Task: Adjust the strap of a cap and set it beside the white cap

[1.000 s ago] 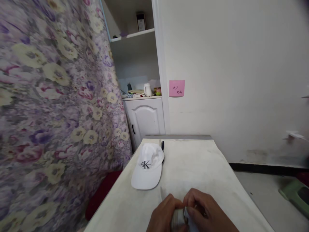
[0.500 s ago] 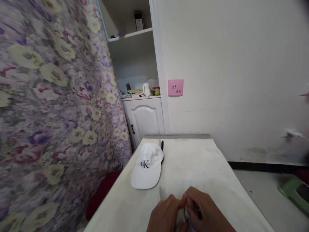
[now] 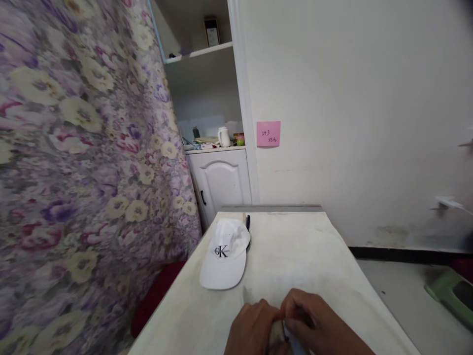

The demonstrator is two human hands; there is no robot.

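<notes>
At the bottom of the view, my left hand point(image 3: 252, 325) is closed around a beige, cloth-like piece point(image 3: 276, 334), mostly hidden by the fingers. My right hand point(image 3: 314, 318) touches it from the right, thumb and fingers pinched on a pale whitish strip point(image 3: 293, 342) that meets the beige piece. What the two parts belong to cannot be made out. Beyond my left knuckles a thin pale tip point(image 3: 245, 295) sticks up. Farther off on the left, a white baseball cap point(image 3: 226, 256) with black letters lies brim toward me, a dark and a beige strap end showing behind it.
A pale cloth covers the table point(image 3: 295, 251). Left of it hang a floral curtain point(image 3: 92, 172) and a dark red seat point(image 3: 158, 296). Behind stand a white cabinet point(image 3: 223, 177) with shelves and a wall bearing a pink note point(image 3: 268, 133). A green stool point(image 3: 449, 296) is on the right.
My right hand has shifted slightly right and down, and more of the beige piece and whitish strip shows between the hands. The cap has stayed put.
</notes>
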